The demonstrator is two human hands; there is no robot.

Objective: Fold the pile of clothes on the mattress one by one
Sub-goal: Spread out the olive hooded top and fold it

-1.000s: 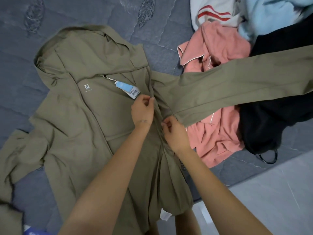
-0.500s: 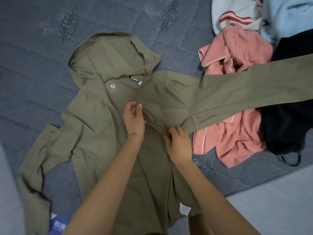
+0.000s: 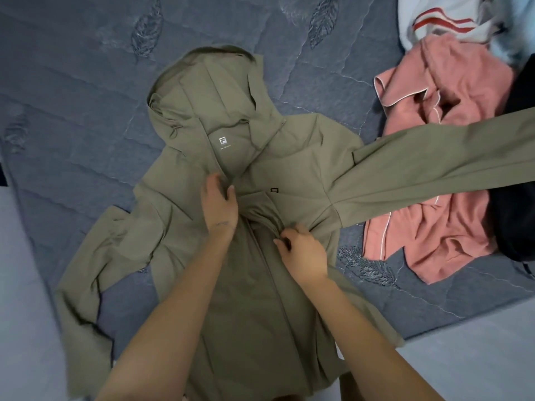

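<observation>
Olive hoodie (image 3: 289, 157) before you, on a blue-grey mattress (image 3: 72, 82) stitched with leaves. Right of the hoodie you see: pink top (image 3: 463, 91), black garment (image 3: 515, 221), red-striped white top (image 3: 440, 21).

Smooth matt olive cloth hoodie (image 3: 289, 157) lies on a quilted, stitched grey mattress (image 3: 72, 82).

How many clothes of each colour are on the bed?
olive green jacket: 1
pink garment: 1
white garment with red stripes: 1
light blue garment: 1, only partly in view
black garment: 1
Total: 5
</observation>
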